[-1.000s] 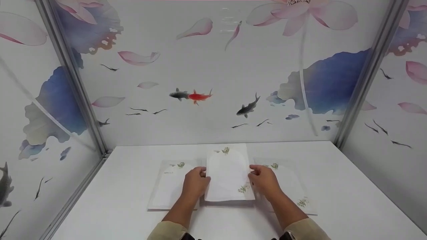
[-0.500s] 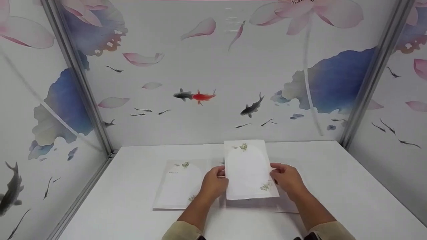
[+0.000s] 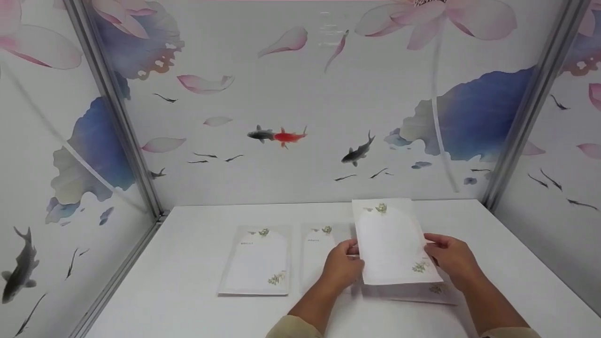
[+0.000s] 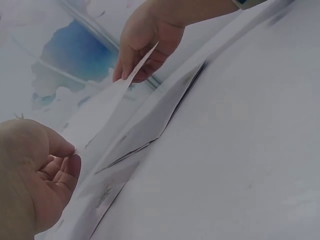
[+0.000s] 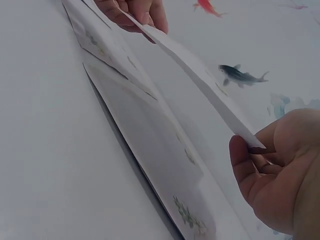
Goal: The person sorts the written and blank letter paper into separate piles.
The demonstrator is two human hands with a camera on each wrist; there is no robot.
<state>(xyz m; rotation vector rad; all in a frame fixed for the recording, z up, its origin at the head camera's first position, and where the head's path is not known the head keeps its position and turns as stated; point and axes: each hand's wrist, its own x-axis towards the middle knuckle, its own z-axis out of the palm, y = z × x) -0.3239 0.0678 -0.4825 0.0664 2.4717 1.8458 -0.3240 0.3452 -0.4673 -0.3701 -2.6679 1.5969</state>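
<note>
A white sheet of paper [image 3: 394, 244] with green floral prints hangs raised and tilted above the table. My left hand [image 3: 342, 265] pinches its left edge between thumb and fingers, and my right hand [image 3: 453, 258] pinches its right edge. In the right wrist view the paper [image 5: 205, 75] bows slightly between both hands. Beneath it lies the right-hand stack of printed paper [image 3: 434, 295], largely covered by the held sheet. A middle stack [image 3: 315, 260] is partly hidden behind my left hand. Farther left, another stack [image 3: 258, 263] with the same print lies in full view.
The white table [image 3: 188, 310] carries all three stacks. Behind it stands a panel [image 3: 291, 178] printed with fish and petals, with side panels joined by metal posts [image 3: 119, 117].
Both hands have carried the sheet rightward from above the middle stack to above the right-hand stack. The middle stack has come into view, and the camera view has shifted slightly.
</note>
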